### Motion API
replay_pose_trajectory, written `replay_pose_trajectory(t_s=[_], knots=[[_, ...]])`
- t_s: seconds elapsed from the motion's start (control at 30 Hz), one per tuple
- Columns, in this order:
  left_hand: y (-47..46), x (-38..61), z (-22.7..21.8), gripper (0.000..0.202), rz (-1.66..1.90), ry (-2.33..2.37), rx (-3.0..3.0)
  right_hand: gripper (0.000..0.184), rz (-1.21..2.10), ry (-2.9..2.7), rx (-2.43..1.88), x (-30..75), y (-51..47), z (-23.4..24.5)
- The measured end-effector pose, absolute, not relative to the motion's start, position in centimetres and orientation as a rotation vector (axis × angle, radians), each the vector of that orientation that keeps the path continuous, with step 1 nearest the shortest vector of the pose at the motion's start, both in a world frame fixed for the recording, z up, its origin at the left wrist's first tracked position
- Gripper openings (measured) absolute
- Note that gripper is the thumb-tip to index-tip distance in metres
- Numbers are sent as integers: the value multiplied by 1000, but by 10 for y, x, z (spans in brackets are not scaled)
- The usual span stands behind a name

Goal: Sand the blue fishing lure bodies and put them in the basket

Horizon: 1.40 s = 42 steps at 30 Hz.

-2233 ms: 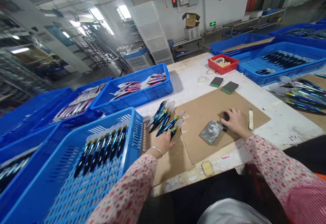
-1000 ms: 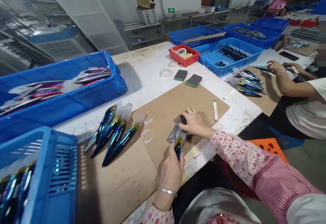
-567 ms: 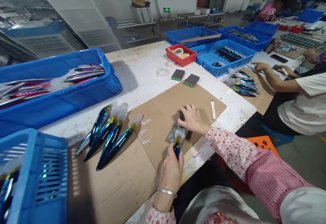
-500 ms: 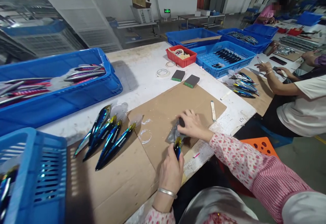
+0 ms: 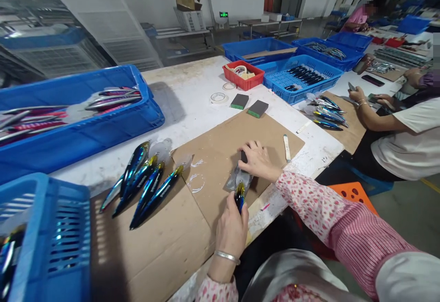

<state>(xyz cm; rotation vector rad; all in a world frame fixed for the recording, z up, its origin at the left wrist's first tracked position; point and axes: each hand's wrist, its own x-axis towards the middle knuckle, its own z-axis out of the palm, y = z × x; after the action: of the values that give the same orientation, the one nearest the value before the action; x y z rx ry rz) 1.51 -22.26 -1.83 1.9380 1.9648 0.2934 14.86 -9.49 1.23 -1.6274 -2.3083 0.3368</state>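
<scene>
My left hand (image 5: 232,226) is closed around the tail end of a shiny blue and yellow fishing lure (image 5: 239,194), whose clear front lip lies on a grey sanding sheet (image 5: 232,179). My right hand (image 5: 258,160) is curled over a small dark block (image 5: 244,156), pressing it down at the lure's lip. Both rest on a brown cardboard mat (image 5: 220,151). Several more blue and yellow lures (image 5: 147,183) lie in a row to the left on the cardboard.
Blue crates (image 5: 85,128) of lures stand at left and front left. Two green-backed sponges (image 5: 248,105), tape rolls (image 5: 218,97), a red tray (image 5: 242,75) and a white stick (image 5: 285,142) lie beyond. A person in white (image 5: 402,132) works at right with more lures (image 5: 325,112).
My left hand has carried one lure from the pile to the sanding sheet, and the view swung right. Over the last second my right hand shifts the block slightly back and forth.
</scene>
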Motion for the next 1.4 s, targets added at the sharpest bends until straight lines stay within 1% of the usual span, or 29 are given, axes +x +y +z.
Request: replay_pose_trajectory(t_s=[0.2, 0.37, 0.5, 0.67, 0.83, 0.97, 1.13, 1.27, 1.4], knots=[[-222, 14, -19, 43, 311, 1937, 1933, 33, 401, -2352, -1566, 149, -97, 11], [-222, 13, -18, 43, 313, 1942, 1921, 33, 342, -2316, -1580, 149, -96, 13], [-222, 12, -18, 42, 344, 1915, 1924, 33, 457, -2378, -1519, 149, -96, 13], [-222, 12, -17, 41, 330, 1944, 1891, 33, 360, -2315, -1580, 149, -93, 12], [-221, 12, -15, 42, 324, 1920, 1872, 33, 464, -2360, -1504, 151, -94, 9], [-221, 12, -14, 41, 339, 1930, 1851, 32, 365, -2286, -1595, 150, -91, 9], [-221, 12, -15, 41, 340, 1917, 1857, 34, 470, -2374, -1476, 151, -95, 10], [-221, 12, -15, 42, 349, 1919, 1836, 33, 376, -2322, -1549, 152, -93, 10], [-222, 11, -15, 42, 356, 1903, 1827, 33, 409, -2410, -1398, 153, -93, 7]])
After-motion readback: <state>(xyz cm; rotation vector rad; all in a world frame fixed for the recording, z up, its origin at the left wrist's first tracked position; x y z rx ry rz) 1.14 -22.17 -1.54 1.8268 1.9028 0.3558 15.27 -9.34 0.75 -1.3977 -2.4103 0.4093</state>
